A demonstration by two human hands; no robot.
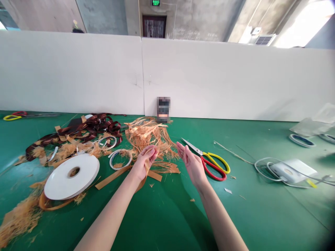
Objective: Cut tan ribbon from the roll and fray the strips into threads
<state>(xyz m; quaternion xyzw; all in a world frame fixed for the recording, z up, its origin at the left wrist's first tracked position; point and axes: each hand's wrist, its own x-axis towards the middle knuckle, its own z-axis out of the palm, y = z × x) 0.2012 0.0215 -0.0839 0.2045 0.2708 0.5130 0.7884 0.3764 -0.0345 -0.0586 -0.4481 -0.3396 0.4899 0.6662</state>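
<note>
My left hand (143, 164) pinches a long tan strip (112, 177) whose end hangs below the fingers, in front of a heap of frayed orange fibres (149, 136). My right hand (192, 164) is raised with its fingers apart and holds nothing. Just to its right lie scissors (206, 158) with red and yellow handles, blades pointing away from me. To the left are a large white tape roll (60, 181), a small white ring (110, 160), and tangled dark brown ribbon (96, 127).
Everything lies on a green mat (167, 223) backed by a white panel wall (209, 76). Loose fibre scraps spread left. Other scissors (14, 117) lie far left. On the right are a white box (290, 170) with pale cable, a white ring (300, 140), and clear plastic (311, 125).
</note>
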